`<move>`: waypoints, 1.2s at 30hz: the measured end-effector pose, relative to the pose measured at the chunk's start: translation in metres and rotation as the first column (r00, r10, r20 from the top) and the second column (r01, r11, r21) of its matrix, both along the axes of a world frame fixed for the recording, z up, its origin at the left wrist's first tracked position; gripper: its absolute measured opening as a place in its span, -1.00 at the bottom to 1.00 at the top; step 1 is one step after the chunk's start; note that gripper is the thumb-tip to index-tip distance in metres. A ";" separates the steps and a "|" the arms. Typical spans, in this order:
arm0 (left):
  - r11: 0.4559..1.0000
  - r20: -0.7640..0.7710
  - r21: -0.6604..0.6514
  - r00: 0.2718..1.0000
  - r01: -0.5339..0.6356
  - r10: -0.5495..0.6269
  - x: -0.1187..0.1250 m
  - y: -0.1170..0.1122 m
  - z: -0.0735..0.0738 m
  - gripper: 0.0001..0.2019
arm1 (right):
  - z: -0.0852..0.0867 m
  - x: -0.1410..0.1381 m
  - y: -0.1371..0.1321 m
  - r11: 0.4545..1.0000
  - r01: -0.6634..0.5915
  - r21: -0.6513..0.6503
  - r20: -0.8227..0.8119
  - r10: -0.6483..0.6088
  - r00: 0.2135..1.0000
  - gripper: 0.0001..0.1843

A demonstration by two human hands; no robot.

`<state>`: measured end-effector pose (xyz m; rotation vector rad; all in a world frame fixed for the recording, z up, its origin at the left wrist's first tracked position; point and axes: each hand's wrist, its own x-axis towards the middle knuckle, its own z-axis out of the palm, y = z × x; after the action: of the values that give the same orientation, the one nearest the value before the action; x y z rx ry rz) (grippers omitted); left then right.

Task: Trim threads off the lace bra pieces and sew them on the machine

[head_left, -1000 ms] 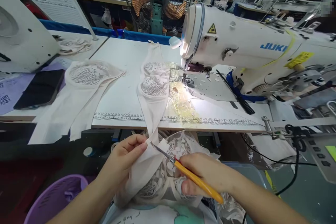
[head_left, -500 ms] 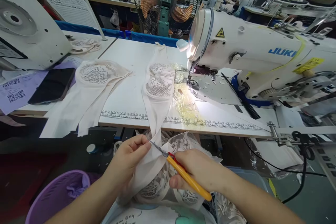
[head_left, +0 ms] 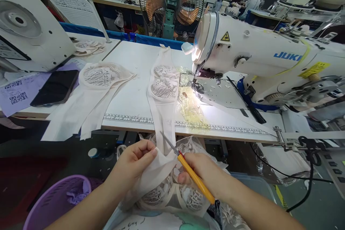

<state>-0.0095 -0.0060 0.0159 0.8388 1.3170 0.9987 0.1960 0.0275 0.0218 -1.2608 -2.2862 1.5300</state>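
Note:
My left hand (head_left: 138,160) pinches the edge of a white bra wing (head_left: 159,167) in front of the table edge. In my right hand (head_left: 201,170) is a pair of scissors with orange-yellow handles (head_left: 198,181); the blades point up and left, over the white fabric. A white lace bra (head_left: 164,88) lies on the table, its band hanging over the front edge towards my hands. Below, more lace bra cups (head_left: 191,196) rest on my lap. Left of the middle, another bra piece (head_left: 101,75) lies with its bands over the edge.
A white sewing machine (head_left: 253,54) with its lamp lit stands at the right. A black phone (head_left: 55,88) and a printed sheet (head_left: 16,93) lie at the left. A fan (head_left: 172,3) is behind the table, and a purple basket (head_left: 48,201) below left.
The scissors have moved slightly up and right, their tips away from my left fingers. The bra's band now hangs flatter and wider at the table edge.

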 end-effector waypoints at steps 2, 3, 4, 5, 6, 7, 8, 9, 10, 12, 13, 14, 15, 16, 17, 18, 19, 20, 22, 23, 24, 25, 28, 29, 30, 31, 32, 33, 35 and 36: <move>0.991 -0.093 0.063 0.990 0.117 -0.111 0.002 -0.002 0.006 -0.74 | 0.004 0.003 0.000 0.981 0.106 0.163 -0.069 -0.095 0.993 -0.58; 0.980 -0.146 0.093 0.976 0.178 -0.163 0.003 -0.003 0.010 -0.75 | 0.006 0.004 0.000 0.961 0.170 0.216 -0.154 -0.138 0.978 -0.59; 0.965 -0.201 0.120 0.957 0.234 -0.207 0.006 -0.003 0.013 -0.76 | 0.007 0.003 0.000 0.940 0.227 0.256 -0.253 -0.161 0.954 -0.62; 0.948 -0.255 0.142 0.936 0.284 -0.242 0.008 -0.003 0.015 -0.76 | 0.009 0.002 -0.001 0.925 0.266 0.271 -0.343 -0.165 0.925 -0.66; 0.932 -0.306 0.161 0.914 0.326 -0.267 0.011 -0.003 0.016 -0.75 | 0.010 0.000 -0.002 0.921 0.282 0.268 -0.406 -0.157 0.900 -0.71; 0.914 -0.353 0.178 0.891 0.364 -0.286 0.014 -0.002 0.017 -0.75 | 0.011 -0.003 -0.003 0.925 0.282 0.255 -0.441 -0.148 0.885 -0.76; 0.896 -0.393 0.195 0.869 0.398 -0.300 0.017 -0.002 0.017 -0.74 | 0.012 -0.005 -0.004 0.934 0.271 0.232 -0.447 -0.144 0.883 -0.79; 0.877 -0.425 0.212 0.849 0.432 -0.315 0.020 -0.001 0.016 -0.72 | 0.014 -0.007 -0.004 0.946 0.254 0.200 -0.433 -0.147 0.889 -0.79; 0.857 -0.450 0.224 0.830 0.463 -0.330 0.022 -0.001 0.015 -0.71 | 0.015 -0.009 -0.005 0.957 0.239 0.164 -0.409 -0.155 0.899 -0.78; 0.815 -0.506 0.230 0.780 0.532 -0.367 0.023 0.000 0.012 -0.69 | 0.016 -0.008 -0.006 0.966 0.226 0.122 -0.362 -0.169 0.917 -0.80; 0.786 -0.549 0.226 0.742 0.576 -0.386 0.021 0.000 0.009 -0.71 | 0.016 -0.006 -0.006 0.967 0.226 0.117 -0.348 -0.173 0.921 -0.81; 0.753 -0.603 0.222 0.694 0.620 -0.393 0.018 0.001 0.006 -0.73 | 0.016 -0.002 -0.007 0.964 0.237 0.119 -0.345 -0.183 0.920 -0.82; 0.716 -0.668 0.222 0.639 0.662 -0.383 0.014 0.002 0.003 -0.75 | 0.015 0.004 -0.007 0.956 0.263 0.129 -0.354 -0.204 0.913 -0.84; 0.681 -0.735 0.226 0.580 0.697 -0.350 0.009 0.003 -0.001 -0.75 | 0.015 0.010 -0.007 0.943 0.301 0.146 -0.369 -0.230 0.900 -0.87; 0.653 -0.796 0.229 0.525 0.722 -0.301 0.002 0.004 -0.005 -0.74 | 0.014 0.018 -0.007 0.926 0.341 0.162 -0.387 -0.258 0.885 -0.89; 0.640 -0.842 0.230 0.479 0.733 -0.247 -0.004 0.006 -0.008 -0.72 | 0.013 0.026 -0.007 0.907 0.381 0.180 -0.405 -0.285 0.869 -0.91; 0.641 -0.872 0.227 0.446 0.733 -0.201 -0.011 0.008 -0.010 -0.71 | 0.012 0.035 -0.007 0.887 0.416 0.200 -0.416 -0.308 0.855 -0.91; 0.649 -0.889 0.222 0.424 0.728 -0.171 -0.017 0.009 -0.012 -0.70 | 0.011 0.043 -0.006 0.870 0.441 0.223 -0.421 -0.322 0.848 -0.91; 0.640 -0.903 0.218 0.402 0.737 -0.155 -0.027 0.013 -0.013 -0.72 | 0.010 0.056 -0.005 0.843 0.470 0.263 -0.404 -0.346 0.847 -0.89; 0.622 -0.909 0.218 0.389 0.752 -0.151 -0.029 0.014 -0.012 -0.72 | 0.009 0.060 -0.003 0.831 0.480 0.281 -0.377 -0.364 0.852 -0.89; 0.598 -0.919 0.217 0.368 0.772 -0.142 -0.031 0.016 -0.011 -0.73 | 0.009 0.064 -0.002 0.819 0.490 0.298 -0.336 -0.390 0.857 -0.89; 0.572 -0.932 0.211 0.339 0.792 -0.125 -0.032 0.017 -0.010 -0.71 | 0.008 0.066 0.000 0.807 0.498 0.316 -0.285 -0.420 0.861 -0.90; 0.514 -0.969 0.172 0.239 0.840 -0.065 -0.031 0.018 -0.008 -0.68 | 0.005 0.068 0.006 0.775 0.517 0.365 -0.148 -0.499 0.854 -0.90; 0.488 -0.975 0.170 0.219 0.856 -0.045 -0.030 0.017 -0.008 -0.68 | 0.004 0.069 0.007 0.771 0.518 0.369 -0.127 -0.511 0.850 -0.90; 0.461 -0.978 0.172 0.207 0.871 -0.026 -0.030 0.017 -0.008 -0.69 | 0.004 0.069 0.008 0.773 0.519 0.365 -0.117 -0.514 0.849 -0.90; 0.437 -0.979 0.180 0.204 0.881 -0.009 -0.030 0.016 -0.008 -0.70 | 0.003 0.070 0.009 0.778 0.518 0.356 -0.117 -0.512 0.851 -0.90; 0.422 -0.978 0.189 0.207 0.887 0.003 -0.031 0.015 -0.008 -0.70 | 0.003 0.070 0.008 0.782 0.517 0.347 -0.122 -0.509 0.852 -0.90; 0.416 -0.976 0.199 0.217 0.887 0.004 -0.032 0.015 -0.008 -0.70 | 0.003 0.071 0.008 0.784 0.517 0.342 -0.131 -0.506 0.853 -0.89; 0.429 -0.969 0.214 0.247 0.878 -0.022 -0.034 0.014 -0.006 -0.68 | 0.005 0.072 0.004 0.781 0.523 0.342 -0.155 -0.502 0.851 -0.87; 0.444 -0.961 0.221 0.271 0.868 -0.052 -0.035 0.014 -0.005 -0.66 | 0.006 0.073 0.002 0.779 0.526 0.341 -0.166 -0.501 0.850 -0.86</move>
<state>-0.0446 0.0084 0.0114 2.6222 1.1493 0.4184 0.2687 0.0292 0.0278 -1.5152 -1.8407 0.8778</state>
